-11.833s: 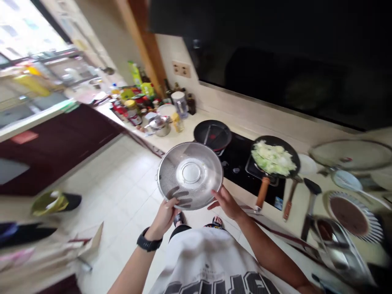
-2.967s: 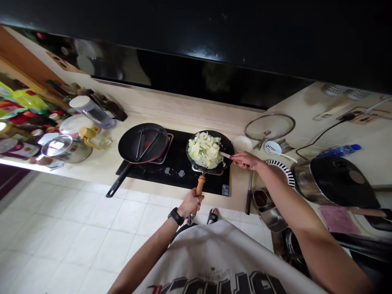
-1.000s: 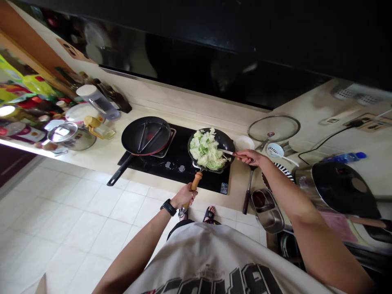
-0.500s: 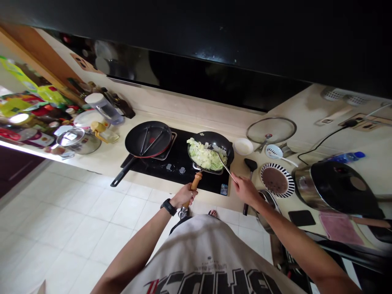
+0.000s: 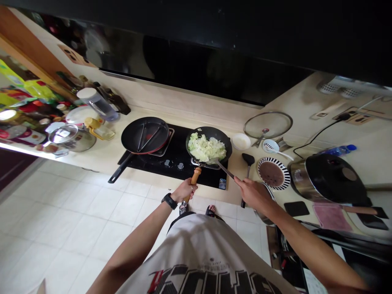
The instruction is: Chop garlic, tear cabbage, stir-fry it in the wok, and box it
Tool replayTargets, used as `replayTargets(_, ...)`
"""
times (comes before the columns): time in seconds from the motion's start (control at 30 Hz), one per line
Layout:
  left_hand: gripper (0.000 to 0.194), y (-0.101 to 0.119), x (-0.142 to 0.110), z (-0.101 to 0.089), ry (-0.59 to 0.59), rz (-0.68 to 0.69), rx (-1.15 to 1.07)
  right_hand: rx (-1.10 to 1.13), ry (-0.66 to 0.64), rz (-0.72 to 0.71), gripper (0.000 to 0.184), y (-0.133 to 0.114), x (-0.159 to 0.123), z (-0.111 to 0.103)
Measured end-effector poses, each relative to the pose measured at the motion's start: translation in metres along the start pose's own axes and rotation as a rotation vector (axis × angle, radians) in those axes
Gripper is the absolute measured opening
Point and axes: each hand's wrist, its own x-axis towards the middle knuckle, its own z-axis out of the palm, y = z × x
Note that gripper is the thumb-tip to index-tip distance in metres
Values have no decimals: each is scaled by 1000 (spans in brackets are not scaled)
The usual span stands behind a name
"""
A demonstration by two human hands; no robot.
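Cabbage [image 5: 206,148] in a wok [image 5: 214,133] on the hob [image 5: 177,176], frying pan [image 5: 144,135] to its left

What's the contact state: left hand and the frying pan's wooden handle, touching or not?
Touching: the head view shows the left hand wrapped around the wooden handle of the frying pan.

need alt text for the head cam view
A left hand grips the wooden handle of a black pan of chopped cabbage, while a right hand holds a metal spatula at its rim. A second pan sits beside it on a black hob.
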Motion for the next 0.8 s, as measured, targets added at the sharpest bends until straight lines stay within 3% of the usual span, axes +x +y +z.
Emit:
replayTargets(0.13,30,-1,0,1,-3,-3,-6,13,14,71,51,3,22,6)
replayTargets(0.3,29,0,0,2,23,-12,13,126,186,48,46,23,21,-18)
replayTargets(0.4,29,-1,-1,5,36,-6,7,131,205,66,47,0,46,-23)
replayTargets(0.53,26,-1,-3,11,17,-12,-22,100,44,93,49,-39,73,-8)
replayTargets(0.63,27,1,-6,14,28,-19,-16,71,18,70,49,-37,49,-8)
replayTargets(0.8,23,3,-8,18,30,-18,-16,-6,38,61,47,-18,-1,-39)
